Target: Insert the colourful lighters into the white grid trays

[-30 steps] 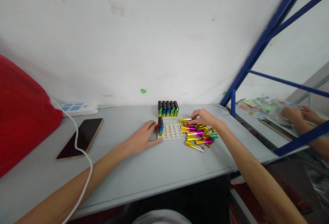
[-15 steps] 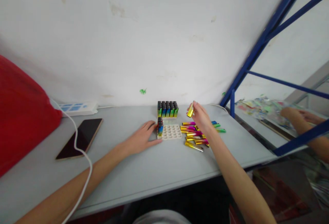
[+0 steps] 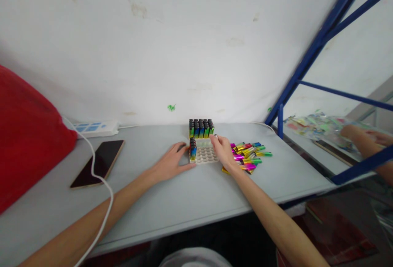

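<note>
A white tray [image 3: 205,162] with round holes lies on the desk. A short column of upright lighters [image 3: 193,150], blue-gold with black tops, fills its left edge. My left hand [image 3: 171,161] rests beside that edge, fingers spread, thumb along the tray's front corner. My right hand [image 3: 223,149] is closed over the tray's right side. A small shiny end shows at its fingertips; most of the lighter in it is hidden. Right of the tray lies a loose pile of metallic gold, pink and green lighters [image 3: 250,151], partly behind my right hand.
A block of upright black-topped lighters [image 3: 201,129] stands behind the tray. To the left are a phone [image 3: 97,164], a white cable [image 3: 101,177], a power strip [image 3: 98,129] and a red bag [image 3: 30,136]. A blue metal frame [image 3: 290,91] rises at right, with another person's arm [image 3: 360,140] beyond.
My right hand has come left and down from above the pile to the tray's right side, bringing the gold lighter. My left hand stays at the tray's left edge.
</note>
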Available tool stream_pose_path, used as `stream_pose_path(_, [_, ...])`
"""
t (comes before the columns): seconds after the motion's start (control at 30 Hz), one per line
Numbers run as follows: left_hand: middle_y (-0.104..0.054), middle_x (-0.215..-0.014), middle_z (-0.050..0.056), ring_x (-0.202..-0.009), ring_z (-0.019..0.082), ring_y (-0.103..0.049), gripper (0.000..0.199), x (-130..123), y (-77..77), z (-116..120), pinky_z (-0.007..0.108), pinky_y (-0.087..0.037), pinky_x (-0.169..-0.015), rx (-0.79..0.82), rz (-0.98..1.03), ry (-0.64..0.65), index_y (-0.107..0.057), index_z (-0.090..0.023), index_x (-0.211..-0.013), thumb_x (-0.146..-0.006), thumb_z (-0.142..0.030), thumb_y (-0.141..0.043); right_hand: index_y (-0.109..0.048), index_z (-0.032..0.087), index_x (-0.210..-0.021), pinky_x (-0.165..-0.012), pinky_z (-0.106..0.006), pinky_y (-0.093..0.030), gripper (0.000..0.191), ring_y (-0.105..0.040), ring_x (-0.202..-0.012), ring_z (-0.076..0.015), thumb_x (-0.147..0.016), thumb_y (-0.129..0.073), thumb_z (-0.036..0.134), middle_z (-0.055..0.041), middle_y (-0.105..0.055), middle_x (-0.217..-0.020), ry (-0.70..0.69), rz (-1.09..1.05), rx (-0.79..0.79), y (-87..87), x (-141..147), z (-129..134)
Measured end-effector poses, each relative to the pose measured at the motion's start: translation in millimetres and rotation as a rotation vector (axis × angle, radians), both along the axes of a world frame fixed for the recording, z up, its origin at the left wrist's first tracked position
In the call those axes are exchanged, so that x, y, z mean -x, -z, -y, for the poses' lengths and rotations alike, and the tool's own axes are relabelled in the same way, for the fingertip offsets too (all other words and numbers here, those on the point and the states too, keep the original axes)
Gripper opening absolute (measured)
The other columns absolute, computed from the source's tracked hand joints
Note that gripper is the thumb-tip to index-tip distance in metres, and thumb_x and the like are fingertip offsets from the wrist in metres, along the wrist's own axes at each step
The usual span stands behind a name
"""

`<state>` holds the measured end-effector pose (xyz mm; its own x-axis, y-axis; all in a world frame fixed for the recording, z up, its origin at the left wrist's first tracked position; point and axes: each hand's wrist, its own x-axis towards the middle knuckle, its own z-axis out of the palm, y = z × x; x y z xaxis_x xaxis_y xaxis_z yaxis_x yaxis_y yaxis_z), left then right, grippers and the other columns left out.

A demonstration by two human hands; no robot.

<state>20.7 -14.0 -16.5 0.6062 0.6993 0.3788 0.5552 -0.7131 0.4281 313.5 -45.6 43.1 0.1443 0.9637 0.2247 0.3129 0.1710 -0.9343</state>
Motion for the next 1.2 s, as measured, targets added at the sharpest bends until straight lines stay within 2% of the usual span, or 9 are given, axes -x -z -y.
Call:
stream_pose_path(0.17, [-0.073,-0.182,0.021,-0.166,0.048,-0.075,0.087,0,1.0,1,0.064,-0.062,-0.145,0.01,-0.024,-0.03,-0.079,-0.027,-0.164,-0.117,-0.1,-0.07,-0.039,0.034,-0.064,-0.067,-0.037,-0.029,0.058,-0.042,-0.07,-0.0197,-0.1,-0.06,0.074,0.0023,-0.039,-0.066,0.029,0.137,-0.031,3.6,2,2])
stream_pose_path(0.27, [-0.073,-0.181,0.022,-0.165,0.049,-0.075,0.089,-1,2.4,0,0.066,-0.063,-0.144,0.007,-0.027,-0.034,-0.079,-0.026,-0.164,-0.116,-0.101,-0.069,-0.04,0.033,-0.066,-0.068,-0.035,-0.031,0.054,-0.044,-0.073,-0.0208,-0.1,-0.062,0.069,0.0019,-0.043,-0.067,0.007,0.137,-0.073,2.7,4,5])
stream_pose_path(0.43, [-0.074,-0.181,0.02,-0.164,0.048,-0.076,0.088,-1,4.9,-1,0.065,-0.062,-0.144,-0.013,-0.031,-0.034,-0.078,-0.027,-0.165,-0.117,-0.1,-0.068,-0.05,0.032,-0.077,-0.071,-0.035,-0.039,0.061,-0.048,-0.074,-0.0213,-0.11,-0.064,0.082,0.003,-0.052,-0.07,-0.034,0.092,-0.121,0.6,3,12])
stream_pose_path(0.53, [-0.074,-0.181,0.02,-0.165,0.048,-0.075,0.086,-1,5.1,0,0.065,-0.063,-0.144,-0.02,-0.032,-0.032,-0.078,-0.028,-0.166,-0.118,-0.099,-0.068,-0.049,0.032,-0.075,-0.07,-0.036,-0.038,0.07,-0.046,-0.072,-0.0206,-0.11,-0.063,0.091,0.0031,-0.05,-0.07,-0.051,0.094,-0.12,0.4,1,15])
stream_pose_path(0.67, [-0.076,-0.179,0.02,-0.165,0.048,-0.075,0.085,-1,4.9,1,0.065,-0.062,-0.144,-0.02,-0.027,-0.027,-0.078,-0.028,-0.165,-0.119,-0.098,-0.068,-0.042,0.033,-0.069,-0.068,-0.037,-0.033,0.069,-0.042,-0.07,-0.0198,-0.105,-0.063,0.088,0.0022,-0.045,-0.068,-0.059,0.103,-0.117,2.5,0,15])
stream_pose_path(0.8, [-0.076,-0.177,0.021,-0.164,0.048,-0.075,0.086,-1,4.3,0,0.064,-0.062,-0.144,-0.004,-0.03,-0.023,-0.079,-0.027,-0.165,-0.118,-0.099,-0.068,-0.045,0.033,-0.073,-0.066,-0.036,-0.034,0.067,-0.043,-0.071,-0.0212,-0.108,-0.064,0.088,0.0022,-0.044,-0.068,-0.125,0.057,-0.106,5.3,1,17])
stream_pose_path(0.93, [-0.075,-0.178,0.02,-0.164,0.048,-0.075,0.085,-2,2.3,0,0.063,-0.062,-0.144,-0.001,-0.036,-0.014,-0.077,-0.027,-0.166,-0.119,-0.098,-0.068,-0.053,0.033,-0.086,-0.068,-0.036,-0.043,0.068,-0.051,-0.074,-0.0232,-0.114,-0.064,0.095,0.0018,-0.053,-0.074,-0.149,0.039,-0.122,2.6,2,21])
stream_pose_path(1.07, [-0.076,-0.176,0.019,-0.162,0.047,-0.076,0.083,-3,0.9,2,0.062,-0.062,-0.144,-0.016,-0.036,-0.002,-0.077,-0.027,-0.167,-0.12,-0.096,-0.069,-0.06,0.034,-0.099,-0.08,-0.039,-0.057,0.069,-0.065,-0.081,-0.0278,-0.12,-0.056,0.1,-0.0017,-0.068,-0.085,-0.222,0.121,-0.146,-4.2,1,23])
stream_pose_path(1.2, [-0.077,-0.173,0.019,-0.161,0.047,-0.077,0.082,-4,0.9,2,0.063,-0.063,-0.143,-0.026,-0.023,-0.004,-0.077,-0.027,-0.166,-0.119,-0.095,-0.072,-0.058,0.033,-0.093,-0.086,-0.04,-0.057,0.069,-0.07,-0.093,-0.0306,-0.123,-0.056,0.095,-0.0071,-0.074,-0.094,-0.253,0.329,-0.272,-4.3,-3,21])
